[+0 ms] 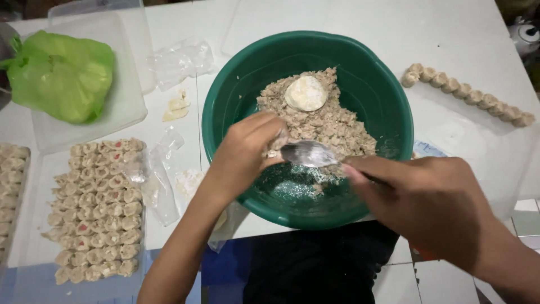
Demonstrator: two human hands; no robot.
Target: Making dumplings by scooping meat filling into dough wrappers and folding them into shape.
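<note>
White laminate forms the table [461, 34], on which everything is laid. A large green plastic basin [388, 90] is set at the middle, and a mound of pale minced filling [332, 121] is heaped toward its far side, with a round stack of dumpling wrappers [305, 93] resting on top of the mound. To the left, a clear tray [34, 225] is packed with rows of finished dumplings [98, 208], and a green plastic bag [62, 76] is seen on a lid beyond it; a short line of further dumplings [467, 93] is laid out at the right.

Over the basin's near side, the left hand [242, 155] is cupped, its fingers curled around what looks like a wrapper being filled, though most of it is hidden. The right hand [427, 205] is closed on the handle of a metal spoon [308, 153], whose bowl is pressed against the left hand's fingertips.

The filling step is judged to be in hand: meat is being packed into the held wrapper. The next move would call for the spoon to be drawn clear and the wrapper's edge to be gathered by a gentle squeeze, so that the filling is not pushed out.
</note>
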